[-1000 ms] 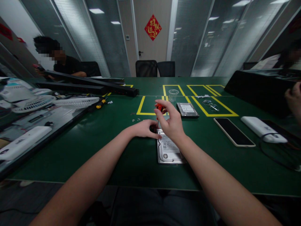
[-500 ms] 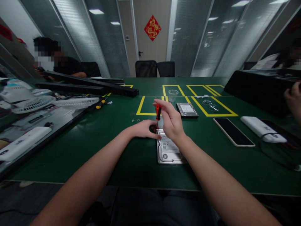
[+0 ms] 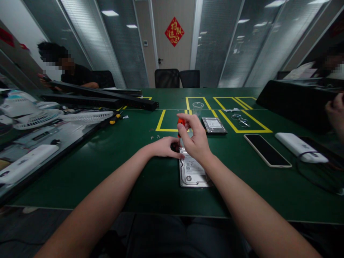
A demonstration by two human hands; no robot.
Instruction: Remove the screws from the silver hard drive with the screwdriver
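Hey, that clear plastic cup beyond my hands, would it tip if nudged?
Probably: the plastic cup looks thin, upright and empty, so likely light and easily tipped. Once down, its round wall would likely roll on the green table.

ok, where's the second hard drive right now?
Head view, just right of centre: the second hard drive lies flat on the green table, beyond the right hand, near the clear cup and left of the phone.
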